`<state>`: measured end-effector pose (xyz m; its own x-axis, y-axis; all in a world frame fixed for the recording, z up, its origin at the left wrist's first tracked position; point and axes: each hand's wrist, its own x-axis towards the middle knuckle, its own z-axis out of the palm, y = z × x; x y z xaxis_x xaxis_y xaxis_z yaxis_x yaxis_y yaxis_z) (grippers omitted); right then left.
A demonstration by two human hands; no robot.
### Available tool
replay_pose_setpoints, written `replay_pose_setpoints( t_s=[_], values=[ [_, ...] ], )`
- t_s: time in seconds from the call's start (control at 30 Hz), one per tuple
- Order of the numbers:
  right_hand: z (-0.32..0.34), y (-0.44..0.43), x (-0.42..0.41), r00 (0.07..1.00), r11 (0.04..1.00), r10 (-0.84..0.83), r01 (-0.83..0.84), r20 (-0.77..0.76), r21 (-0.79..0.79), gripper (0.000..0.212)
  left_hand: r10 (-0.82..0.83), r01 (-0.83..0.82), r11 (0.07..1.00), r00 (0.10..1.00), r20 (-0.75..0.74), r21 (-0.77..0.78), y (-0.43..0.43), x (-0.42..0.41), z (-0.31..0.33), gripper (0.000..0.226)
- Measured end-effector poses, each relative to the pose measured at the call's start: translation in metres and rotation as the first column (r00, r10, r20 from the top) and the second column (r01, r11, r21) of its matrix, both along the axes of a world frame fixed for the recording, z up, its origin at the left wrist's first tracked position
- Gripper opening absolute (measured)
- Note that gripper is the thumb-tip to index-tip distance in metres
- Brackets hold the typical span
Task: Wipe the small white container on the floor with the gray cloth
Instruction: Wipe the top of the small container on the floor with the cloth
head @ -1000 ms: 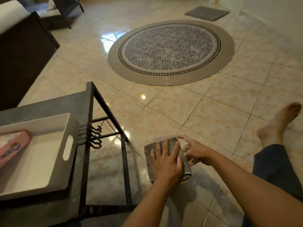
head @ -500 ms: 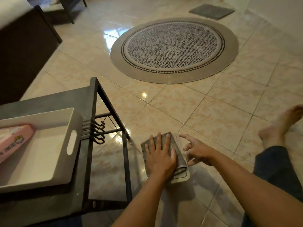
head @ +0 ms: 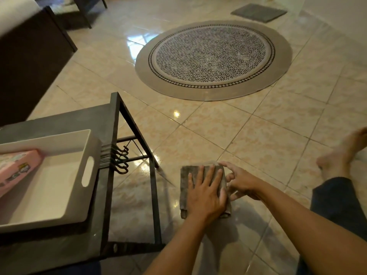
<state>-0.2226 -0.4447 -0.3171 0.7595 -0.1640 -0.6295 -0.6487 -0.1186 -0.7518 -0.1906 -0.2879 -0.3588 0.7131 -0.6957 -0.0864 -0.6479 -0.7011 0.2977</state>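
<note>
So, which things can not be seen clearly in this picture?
- Small white container: head view, almost all hidden under the gray cloth and the left hand.
- Right hand: what its fingers touch is hidden by the cloth's edge.
- Pink box in the white tray: cut off by the left edge; print too small to read.
- Foot: blurred, cut by the right edge.

pink pack point(head: 15, 169) in white tray point(head: 87, 171), printed label too blurred to read

Bare forearms, bare foot point(head: 341, 153), dark blue trouser leg point(head: 335, 197)
</note>
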Motion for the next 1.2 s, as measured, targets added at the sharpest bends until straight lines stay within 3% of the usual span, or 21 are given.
replay_pose_setpoints(
  t_s=[0.13,0.3,0.47,0.83,1.0,1.1,1.2],
  values=[
    [-0.002,0.002,-0.002,1.000,1.000,-0.009,0.009,0.007,-0.027,0.082,0.165,-0.165,0.985,0.986,-0.012,0.049,0.008,0.009,-0.001,0.064],
    [0.000,0.001,0.000,1.000,1.000,-0.016,0.016,-0.001,-0.004,0.086,0.074,-0.073,0.995,0.997,-0.014,0.069,-0.004,-0.009,0.002,0.063],
    [0.002,0.003,-0.004,1.000,1.000,-0.031,0.031,-0.002,0.004,0.082,0.222,-0.219,0.973,0.974,-0.043,0.072,0.028,0.000,0.001,0.065],
    [0.004,0.001,-0.006,1.000,0.998,-0.001,0.001,-0.007,0.058,0.087,0.151,-0.148,0.986,0.988,-0.040,0.081,0.023,-0.046,0.000,0.064],
    [0.001,0.000,-0.005,1.000,0.998,0.002,-0.002,-0.002,0.067,0.088,0.098,-0.087,0.982,0.994,-0.055,0.169,-0.007,-0.008,0.008,0.059],
    [0.000,0.000,-0.006,1.000,0.997,-0.016,0.016,0.002,0.071,0.086,0.165,-0.151,0.974,0.984,-0.072,0.168,0.008,-0.007,0.008,0.063],
    [-0.002,-0.003,-0.005,1.000,0.996,-0.022,0.022,-0.001,0.083,0.087,0.105,-0.090,0.988,0.987,-0.119,0.128,0.013,-0.025,0.014,0.069]
  ],
)
